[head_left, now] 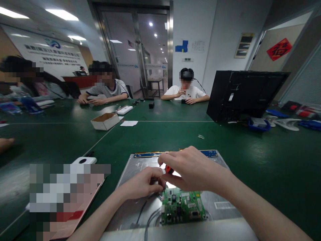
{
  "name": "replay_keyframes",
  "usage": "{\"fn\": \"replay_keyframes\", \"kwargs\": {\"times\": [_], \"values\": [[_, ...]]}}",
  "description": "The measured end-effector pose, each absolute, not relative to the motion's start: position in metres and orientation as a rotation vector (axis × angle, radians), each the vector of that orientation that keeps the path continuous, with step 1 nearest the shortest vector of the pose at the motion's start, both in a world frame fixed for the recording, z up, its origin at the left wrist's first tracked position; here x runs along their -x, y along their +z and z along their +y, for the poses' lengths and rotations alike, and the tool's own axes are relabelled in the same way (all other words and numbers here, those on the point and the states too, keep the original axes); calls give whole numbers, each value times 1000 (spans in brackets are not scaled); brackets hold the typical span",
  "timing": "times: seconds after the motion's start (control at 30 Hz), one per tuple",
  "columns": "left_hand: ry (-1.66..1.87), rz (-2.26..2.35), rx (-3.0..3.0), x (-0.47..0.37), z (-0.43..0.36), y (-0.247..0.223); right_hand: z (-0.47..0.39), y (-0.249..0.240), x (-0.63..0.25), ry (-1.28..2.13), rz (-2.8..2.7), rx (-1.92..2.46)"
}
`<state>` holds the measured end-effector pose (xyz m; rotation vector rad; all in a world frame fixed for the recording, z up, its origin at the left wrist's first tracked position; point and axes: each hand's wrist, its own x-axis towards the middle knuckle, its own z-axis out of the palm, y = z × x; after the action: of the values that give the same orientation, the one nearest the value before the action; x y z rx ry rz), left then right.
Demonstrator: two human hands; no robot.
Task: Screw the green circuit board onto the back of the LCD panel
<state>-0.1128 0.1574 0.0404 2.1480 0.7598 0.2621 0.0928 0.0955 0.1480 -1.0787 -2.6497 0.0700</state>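
Green circuit board (184, 205) lies flat over the near part of a metal panel (125, 216) on the table (271, 160). Risk, as judged: a slip of the orange tool (169, 169), caused by a tilted grip or uneven pressure, could scratch the board or mark the panel. Second risk: the left forearm passes close to the loose cables (142, 211); a snag there could strain their connection. Position: the board sits nearer than both hands, just beyond the left fingertips to the right and below the right hand's fingers. Right hand (192, 167): thumb and fingers pinched about the tool; its tip is hidden. Left hand (142, 182): fingers curled, tips close together at the board's far left corner; whether anything is held between them cannot be told.
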Motion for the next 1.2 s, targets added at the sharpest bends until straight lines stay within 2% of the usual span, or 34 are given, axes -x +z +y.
{"fn": "replay_keyframes", "kwargs": {"times": [0.27, 0.7, 1.0, 1.2], "values": [[270, 734, -2161, 111, 156, 44, 93, 149, -97, 144, -2681, 919], [250, 761, -2127, 114, 157, 41, 96, 147, -93, 71, -2644, 1095], [294, 734, -2117, 112, 157, 41, 92, 151, -97, 158, -2678, 964], [288, 744, -2084, 111, 158, 44, 95, 148, -93, 76, -2638, 1074]]}}
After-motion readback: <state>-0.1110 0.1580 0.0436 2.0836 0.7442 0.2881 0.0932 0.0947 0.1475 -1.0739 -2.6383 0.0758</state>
